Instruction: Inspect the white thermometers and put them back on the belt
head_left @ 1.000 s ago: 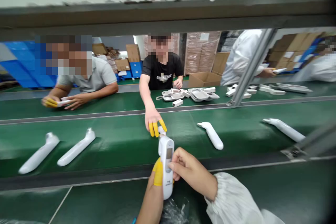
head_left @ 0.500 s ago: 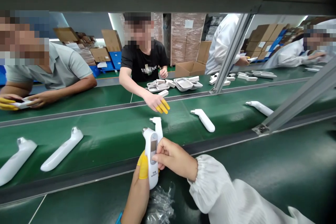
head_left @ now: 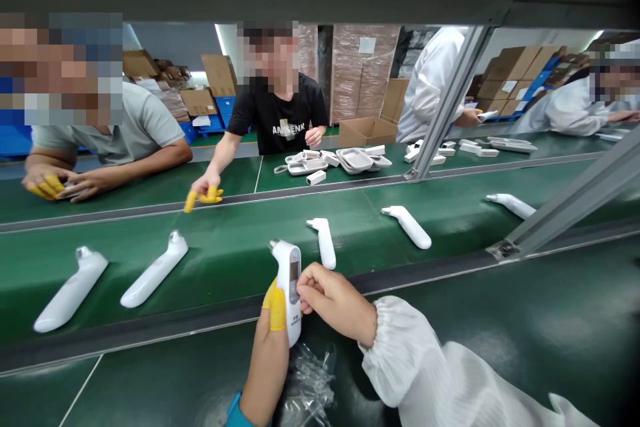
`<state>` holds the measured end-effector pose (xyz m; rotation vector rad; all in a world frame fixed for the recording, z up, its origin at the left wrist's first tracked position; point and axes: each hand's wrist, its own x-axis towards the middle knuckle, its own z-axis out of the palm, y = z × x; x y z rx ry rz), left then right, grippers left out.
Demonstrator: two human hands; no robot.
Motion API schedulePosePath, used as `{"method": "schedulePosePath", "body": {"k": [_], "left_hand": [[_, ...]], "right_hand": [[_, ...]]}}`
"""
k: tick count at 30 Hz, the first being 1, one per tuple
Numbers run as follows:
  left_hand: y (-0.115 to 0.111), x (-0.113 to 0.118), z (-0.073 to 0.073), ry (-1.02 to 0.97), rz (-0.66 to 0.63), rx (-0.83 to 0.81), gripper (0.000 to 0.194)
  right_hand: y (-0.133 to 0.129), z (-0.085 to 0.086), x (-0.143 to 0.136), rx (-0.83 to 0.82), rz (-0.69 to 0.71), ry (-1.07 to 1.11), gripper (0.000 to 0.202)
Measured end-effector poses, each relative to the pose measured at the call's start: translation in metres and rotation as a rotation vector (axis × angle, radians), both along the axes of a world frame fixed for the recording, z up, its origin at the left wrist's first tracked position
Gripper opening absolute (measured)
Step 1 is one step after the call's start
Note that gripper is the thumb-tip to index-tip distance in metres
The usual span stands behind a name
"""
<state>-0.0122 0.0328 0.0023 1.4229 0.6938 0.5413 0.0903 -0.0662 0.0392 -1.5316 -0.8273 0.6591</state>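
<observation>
Since the earlier frame, a co-worker's yellow-tipped hand (head_left: 204, 191) has moved left. Left to right: two loose thermometers (head_left: 73, 295) on the green belt (head_left: 240, 240); the left hand (head_left: 273, 303), wrapped around a white thermometer (head_left: 289, 273) near the belt's near edge; crumpled clear plastic (head_left: 307, 387); the right hand (head_left: 333, 295), fingers curled against that thermometer, any pinch indiscernible; three further thermometers (head_left: 409, 228).

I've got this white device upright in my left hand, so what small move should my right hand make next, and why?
I'd probably ease your right hand slightly outward: its fingers hide part of the device's front just below the screen, and your left hand already grips the body.
</observation>
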Motion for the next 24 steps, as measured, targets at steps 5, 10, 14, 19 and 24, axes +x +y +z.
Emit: {"method": "schedulePosePath", "body": {"k": [5,10,14,19,24], "left_hand": [[-0.010,-0.001,0.010,0.031,-0.041,0.143,0.053],[0.025,0.011,0.011,0.219,-0.012,0.436,0.057],[0.089,0.031,0.009,0.476,0.086,0.687,0.062],[0.117,0.046,0.002,0.667,0.138,0.782,0.055],[0.140,0.032,0.020,0.689,0.405,0.806,0.064]], "right_hand": [[-0.002,0.005,-0.004,-0.171,-0.122,-0.631,0.009],[-0.011,0.011,0.014,-0.492,-0.190,-0.851,0.014],[-0.015,0.004,-0.006,-0.635,0.297,-0.904,0.013],[-0.011,-0.019,-0.034,-0.703,0.515,-0.915,0.025],[-0.013,-0.026,-0.015,-0.612,0.569,-0.820,0.023]]}}
